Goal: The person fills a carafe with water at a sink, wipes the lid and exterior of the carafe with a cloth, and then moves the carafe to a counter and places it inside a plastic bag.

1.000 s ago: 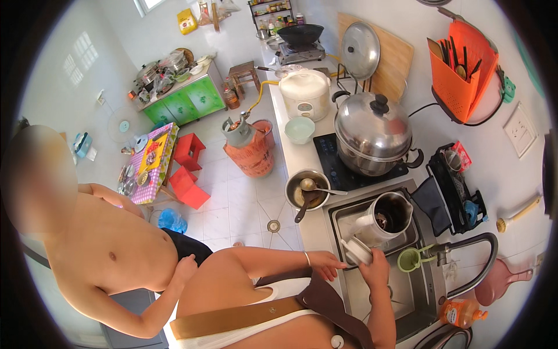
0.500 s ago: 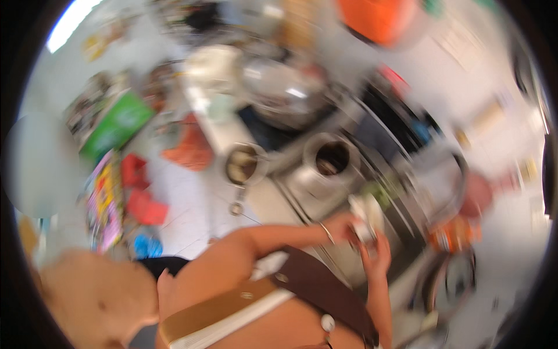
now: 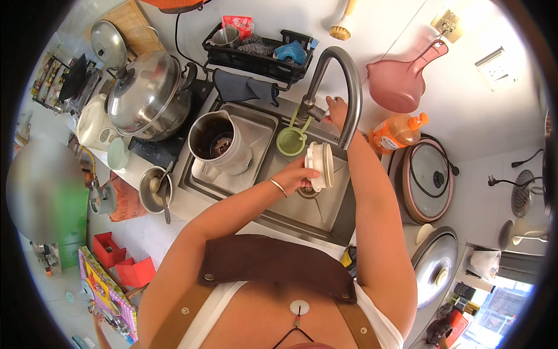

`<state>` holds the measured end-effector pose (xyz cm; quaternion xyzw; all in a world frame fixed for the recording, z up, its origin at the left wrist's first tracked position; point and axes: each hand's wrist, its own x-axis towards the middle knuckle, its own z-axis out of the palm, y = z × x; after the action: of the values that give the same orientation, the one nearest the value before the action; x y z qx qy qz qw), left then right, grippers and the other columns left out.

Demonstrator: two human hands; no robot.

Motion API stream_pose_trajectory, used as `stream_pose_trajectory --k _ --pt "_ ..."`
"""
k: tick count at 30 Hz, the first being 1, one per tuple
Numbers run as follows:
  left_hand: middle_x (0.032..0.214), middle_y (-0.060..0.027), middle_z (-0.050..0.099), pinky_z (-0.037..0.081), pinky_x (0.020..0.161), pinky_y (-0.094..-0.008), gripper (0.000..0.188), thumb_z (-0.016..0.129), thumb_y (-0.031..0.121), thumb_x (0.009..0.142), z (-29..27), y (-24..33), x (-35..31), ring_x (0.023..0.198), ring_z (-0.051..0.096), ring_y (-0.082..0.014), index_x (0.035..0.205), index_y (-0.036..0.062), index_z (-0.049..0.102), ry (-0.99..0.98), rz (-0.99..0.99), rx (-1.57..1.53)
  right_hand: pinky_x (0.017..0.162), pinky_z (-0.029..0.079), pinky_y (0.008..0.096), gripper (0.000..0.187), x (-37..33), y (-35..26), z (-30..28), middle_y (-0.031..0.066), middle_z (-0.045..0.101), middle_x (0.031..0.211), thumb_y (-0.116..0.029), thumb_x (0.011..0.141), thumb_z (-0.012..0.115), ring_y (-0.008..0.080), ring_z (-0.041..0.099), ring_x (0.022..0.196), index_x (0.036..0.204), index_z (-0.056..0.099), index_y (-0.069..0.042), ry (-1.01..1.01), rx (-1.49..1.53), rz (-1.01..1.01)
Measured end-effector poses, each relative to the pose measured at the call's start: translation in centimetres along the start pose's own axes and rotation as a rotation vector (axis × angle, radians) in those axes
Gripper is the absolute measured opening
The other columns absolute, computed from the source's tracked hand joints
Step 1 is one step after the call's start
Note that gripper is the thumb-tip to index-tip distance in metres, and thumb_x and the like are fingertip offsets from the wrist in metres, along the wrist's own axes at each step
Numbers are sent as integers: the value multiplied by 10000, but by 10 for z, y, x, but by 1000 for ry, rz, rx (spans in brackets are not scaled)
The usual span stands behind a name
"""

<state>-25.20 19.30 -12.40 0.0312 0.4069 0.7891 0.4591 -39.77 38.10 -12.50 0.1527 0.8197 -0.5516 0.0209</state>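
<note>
My left hand (image 3: 295,177) grips a cream-coloured ridged lid (image 3: 319,167) by its edge, tilted on its side over the right basin of the steel sink (image 3: 340,218). My right hand (image 3: 336,113) reaches up past the tall curved tap (image 3: 353,87), and its fingers are closed at the tap's handle, which they partly hide. No water is seen running from the spout. A steel jug (image 3: 238,154) with brown residue inside stands in the left basin. A green strainer (image 3: 290,141) hangs beside the tap base.
A black rack (image 3: 256,55) with scrubbers stands behind the sink, a grey cloth (image 3: 244,86) below it. On the left are a large lidded pot (image 3: 145,96) and a small bowl with a spoon (image 3: 154,189). An orange soap bottle (image 3: 395,134) stands right, under a pink ladle (image 3: 401,84).
The view has swung to face the sink and is sharper. My right hand has left the lid, which both hands held, and moved up to the tap. My left hand keeps the lid.
</note>
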Motion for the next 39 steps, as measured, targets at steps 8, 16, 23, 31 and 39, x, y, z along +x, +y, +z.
stream_pose_trajectory --k 8,16,23,31,39 --pt "1103 -61 566 517 779 -385 605 720 139 719 -5 -1 5 1013 577 -206 1240 108 414 98 108 -43 599 500 391 240 24 40 11 174 596 651 -197 836 481 295 615 629 814 536 35 -9 -326 -198" --pt "1233 -123 468 558 645 -438 887 793 243 591 12 -1 22 1142 479 -293 1326 120 313 194 -91 217 552 494 329 282 89 121 -23 134 567 689 -304 857 516 242 573 590 913 505 -28 -177 206 4" --pt "1271 -177 408 565 624 -496 872 759 268 606 26 14 2 1071 519 -339 1328 68 314 410 -51 174 565 458 286 488 33 81 -14 119 558 955 -381 895 503 182 566 752 1241 436 -44 -41 244 12" --pt "1080 -196 554 513 715 -428 798 753 291 563 16 -4 26 1009 568 -317 1216 -20 417 568 114 414 950 392 370 433 -164 32 11 162 440 1313 -259 957 414 263 489 1145 1318 413 -19 29 154 -282" --pt "1066 -225 559 453 838 -401 894 784 377 499 22 9 12 977 563 -361 1215 1 404 603 244 983 893 443 407 409 -134 78 9 241 513 1195 -187 920 382 335 537 1076 1233 441 69 245 -167 -291"
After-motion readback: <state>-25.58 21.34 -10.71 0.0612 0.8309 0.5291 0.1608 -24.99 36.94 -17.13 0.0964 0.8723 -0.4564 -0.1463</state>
